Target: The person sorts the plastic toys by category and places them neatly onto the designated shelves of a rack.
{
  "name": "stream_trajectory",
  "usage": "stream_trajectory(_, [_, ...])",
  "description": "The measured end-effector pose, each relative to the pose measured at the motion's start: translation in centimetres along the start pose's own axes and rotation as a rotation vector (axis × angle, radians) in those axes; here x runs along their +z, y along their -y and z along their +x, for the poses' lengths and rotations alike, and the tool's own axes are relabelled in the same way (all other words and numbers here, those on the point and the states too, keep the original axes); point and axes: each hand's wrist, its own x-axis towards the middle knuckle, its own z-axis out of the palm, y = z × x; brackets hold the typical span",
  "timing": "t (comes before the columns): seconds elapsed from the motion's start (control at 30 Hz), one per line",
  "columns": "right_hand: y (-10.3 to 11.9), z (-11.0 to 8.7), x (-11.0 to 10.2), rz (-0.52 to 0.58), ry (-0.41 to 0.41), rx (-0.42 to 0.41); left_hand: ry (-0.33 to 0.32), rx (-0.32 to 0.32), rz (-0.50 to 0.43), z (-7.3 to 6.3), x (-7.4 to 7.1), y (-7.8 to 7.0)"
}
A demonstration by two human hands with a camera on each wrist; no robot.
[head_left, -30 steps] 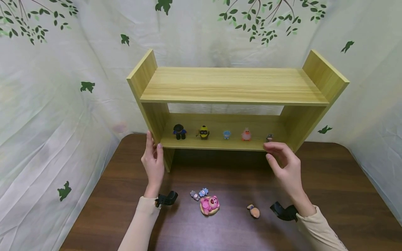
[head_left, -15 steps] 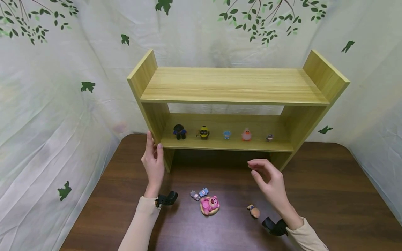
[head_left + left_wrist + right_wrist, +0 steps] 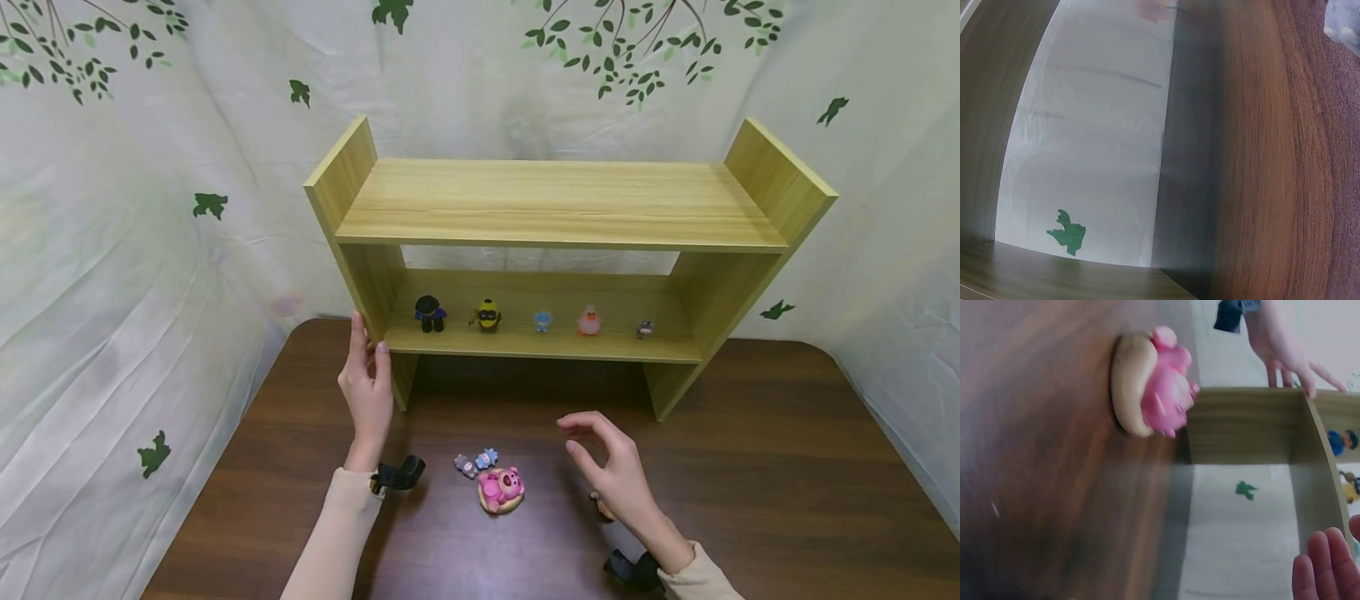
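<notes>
At the left side panel of the wooden shelf [image 3: 555, 204], my left hand [image 3: 367, 396] rests with its fingers along the outer face and its thumb at the front edge. My right hand [image 3: 618, 471] hovers over the table in front of the shelf, thumb and fingers apart, holding nothing. It partly hides a small brown figure [image 3: 602, 507]. To its left lies a pink bear [image 3: 501, 490] in a tan ring, large in the right wrist view [image 3: 1166, 394]. Beside the bear are a small grey figure [image 3: 466, 466] and a small blue one [image 3: 487, 459].
Along the middle shelf board stand a black-and-blue figure [image 3: 430, 314], a yellow one [image 3: 487, 317], a light blue one [image 3: 542, 322], a pink one [image 3: 589, 321] and a small grey one [image 3: 644, 329]. A leaf-printed cloth [image 3: 480, 83] hangs behind the dark wooden table [image 3: 787, 467].
My right hand has left the grey figure on the middle board and moved down and left over the table, now covering part of the brown figure. My left hand has stayed at the shelf's side.
</notes>
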Motion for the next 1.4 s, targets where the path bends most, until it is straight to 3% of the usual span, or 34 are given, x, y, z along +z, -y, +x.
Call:
stream_trajectory(0.23, [2.5,-0.4,1.7,-0.021,0.037,0.038,-0.001,-0.008,0.003,0.0,0.1,0.1])
stream_trajectory(0.57, [-0.5,-2.8,4.7,-0.055,0.096,0.084,-0.014,0.005,-0.007,0.0,0.1,-0.1])
stream_trajectory(0.97, [-0.2,-3.9,6.7,-0.114,0.093,0.181,-0.009,0.0,-0.016,0.0,0.1,-0.1])
stream_trajectory(1.17, [-0.3,-4.3,7.1,-0.187,0.144,0.269,-0.018,0.009,-0.019,0.1,0.1,-0.6])
stream_trajectory(1.4, [-0.4,-4.6,8.1,-0.206,0.14,0.269,-0.011,0.005,-0.008,0.0,0.0,-0.1])
